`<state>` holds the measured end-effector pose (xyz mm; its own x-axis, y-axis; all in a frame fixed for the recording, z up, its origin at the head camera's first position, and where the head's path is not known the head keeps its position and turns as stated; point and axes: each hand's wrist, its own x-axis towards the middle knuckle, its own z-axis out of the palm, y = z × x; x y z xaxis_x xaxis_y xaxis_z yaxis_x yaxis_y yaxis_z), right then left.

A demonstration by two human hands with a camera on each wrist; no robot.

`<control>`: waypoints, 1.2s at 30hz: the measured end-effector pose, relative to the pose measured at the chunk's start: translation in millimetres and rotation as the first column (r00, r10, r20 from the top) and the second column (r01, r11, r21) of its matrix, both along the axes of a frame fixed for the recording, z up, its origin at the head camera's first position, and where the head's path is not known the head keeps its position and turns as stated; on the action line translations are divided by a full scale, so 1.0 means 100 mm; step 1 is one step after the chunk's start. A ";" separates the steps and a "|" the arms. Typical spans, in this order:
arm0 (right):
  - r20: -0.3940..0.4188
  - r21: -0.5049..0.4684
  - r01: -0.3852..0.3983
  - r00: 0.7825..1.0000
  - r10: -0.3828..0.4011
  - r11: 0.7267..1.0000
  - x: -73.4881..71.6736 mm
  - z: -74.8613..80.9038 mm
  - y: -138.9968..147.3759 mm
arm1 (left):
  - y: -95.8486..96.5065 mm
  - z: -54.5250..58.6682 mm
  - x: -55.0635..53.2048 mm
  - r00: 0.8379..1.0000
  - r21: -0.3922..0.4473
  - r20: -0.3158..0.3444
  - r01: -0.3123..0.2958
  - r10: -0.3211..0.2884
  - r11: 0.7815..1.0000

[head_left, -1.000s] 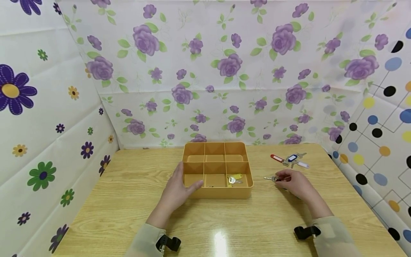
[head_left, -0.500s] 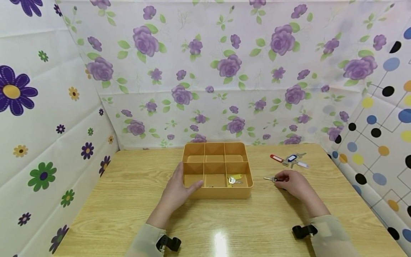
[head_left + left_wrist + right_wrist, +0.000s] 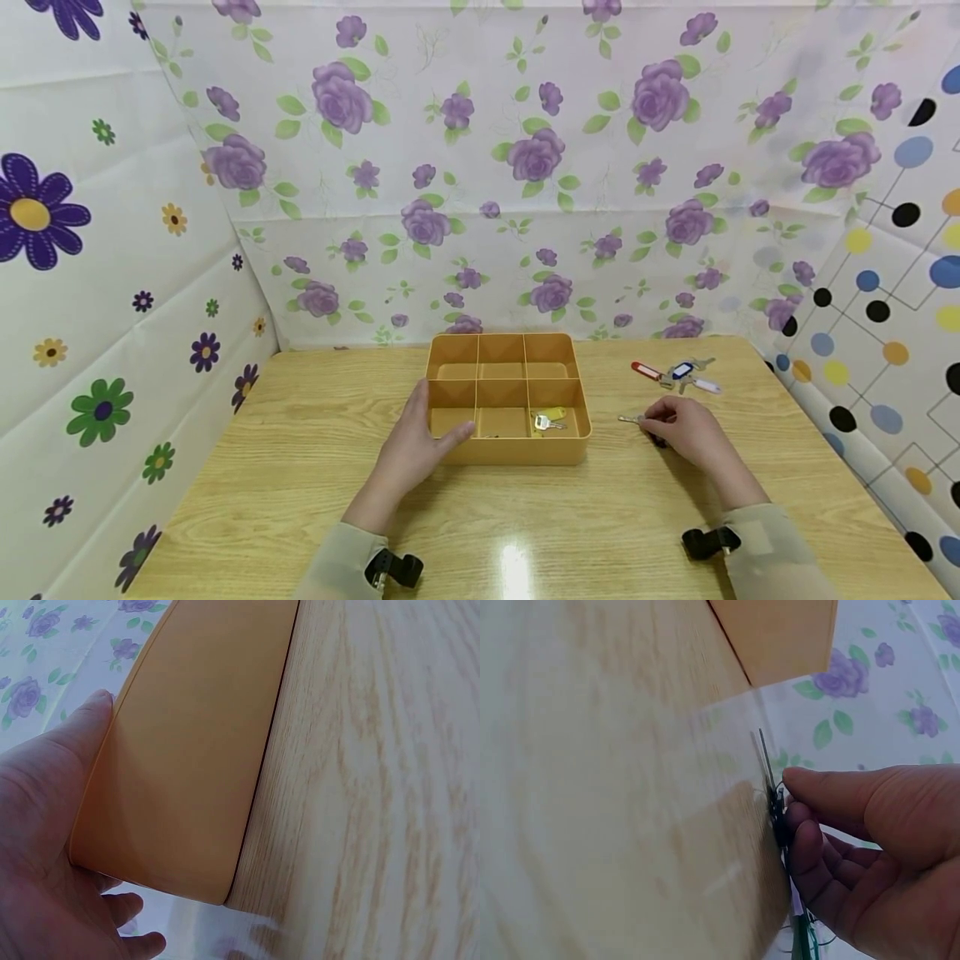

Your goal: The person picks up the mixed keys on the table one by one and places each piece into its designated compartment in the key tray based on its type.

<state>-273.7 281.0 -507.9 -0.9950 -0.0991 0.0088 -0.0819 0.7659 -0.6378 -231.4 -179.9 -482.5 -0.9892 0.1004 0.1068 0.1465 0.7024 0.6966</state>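
Note:
My left hand (image 3: pixel 415 446) rests against the front left corner of an orange-yellow divided box (image 3: pixel 510 452). Its thumb lies over the front rim and its fingers extend along the left side, spread in the left wrist view. To the right of the box, my right hand (image 3: pixel 686 427) pinches a silver key (image 3: pixel 628 418) between thumb and fingertips, low over the table. The blade points left towards the box. A dark tag (image 3: pixel 657 439) shows below the fingers. The right wrist view shows the key (image 3: pixel 765 754) nearly edge-on; the palm side hides the rest.
A key with a yellow tag (image 3: pixel 553 412) lies in the box's front right compartment. Behind my right hand, several keys lie together with a red tag (image 3: pixel 646 371), a blue tag (image 3: pixel 682 371) and a white tag (image 3: pixel 707 385). Patterned cloths (image 3: pixel 495 208) enclose the wooden table (image 3: pixel 285 417).
The key in my right hand has turned slightly, and its dark tag now shows below the fingers. My left hand and the box have stayed in place.

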 end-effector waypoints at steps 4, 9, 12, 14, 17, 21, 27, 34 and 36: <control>0.015 -0.015 -0.006 1.000 0.007 1.000 0.01 0.01 0.00 | 0.00 -0.02 0.00 1.000 0.027 -0.024 0.003 -0.002 1.000; 0.020 -0.018 -0.023 1.000 0.024 1.000 0.02 0.02 0.01 | -0.01 -0.06 -0.02 0.998 0.038 -0.055 0.001 0.001 0.999; 0.020 -0.016 -0.024 1.000 0.024 1.000 0.03 0.03 0.01 | 0.00 -0.02 0.00 1.000 0.033 -0.017 -0.005 0.006 0.999; 0.020 -0.015 -0.022 1.000 0.022 1.000 0.03 0.03 0.01 | 0.00 -0.02 0.00 1.000 0.014 -0.005 -0.006 0.006 1.000; 0.024 -0.017 -0.023 0.999 0.023 1.000 0.03 0.04 0.00 | 0.00 0.00 0.00 1.000 -0.005 0.010 -0.009 0.009 1.000; 0.015 -0.023 -0.023 1.000 0.023 0.999 0.04 0.08 -0.01 | 0.01 0.01 0.00 1.000 -0.004 0.014 -0.013 0.014 1.000; -0.021 -0.064 -0.009 1.000 0.008 0.998 0.07 0.22 -0.05 | 0.00 0.01 0.00 1.000 -0.012 0.011 -0.002 0.003 1.000; -0.066 -0.139 -0.001 0.998 -0.008 0.990 0.08 0.30 -0.13 | -0.01 0.02 -0.01 1.000 -0.004 0.006 0.004 -0.004 1.000; -0.064 -0.171 0.002 0.998 -0.013 0.985 0.09 0.31 -0.14 | -0.01 0.01 0.00 1.000 0.004 0.012 0.004 -0.004 1.000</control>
<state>-264.8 266.7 -477.2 -0.9925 -0.0831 0.0892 -0.1218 0.6466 -0.7530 -231.2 -181.1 -481.8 -0.9900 0.1041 0.0954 0.1410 0.6993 0.7008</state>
